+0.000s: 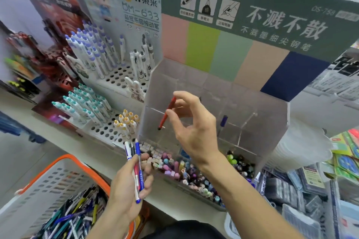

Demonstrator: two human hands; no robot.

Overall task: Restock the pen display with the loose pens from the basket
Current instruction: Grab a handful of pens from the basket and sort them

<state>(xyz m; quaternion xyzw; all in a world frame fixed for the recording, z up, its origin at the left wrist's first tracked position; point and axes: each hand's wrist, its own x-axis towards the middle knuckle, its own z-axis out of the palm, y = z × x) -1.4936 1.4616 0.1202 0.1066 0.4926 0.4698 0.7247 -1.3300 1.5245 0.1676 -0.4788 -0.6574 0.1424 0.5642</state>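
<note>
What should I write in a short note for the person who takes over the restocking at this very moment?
Right hand: pinches a red pen over the clear acrylic display, not yet dropped in.
Left hand: grips a small bunch of pens, blue, red and dark.
Done: one blue pen stands in a middle compartment; the upper compartments look nearly empty.
Left: place the red pen, then the bunch, then the many loose pens in the orange-rimmed basket.

A green header card (252, 6) reads "DS", "不溅不散" and "DS-758" above a clear pen display (213, 103); beside it, a pale card (132, 6) carries "DOMI 東米" and "DM-633".
</note>
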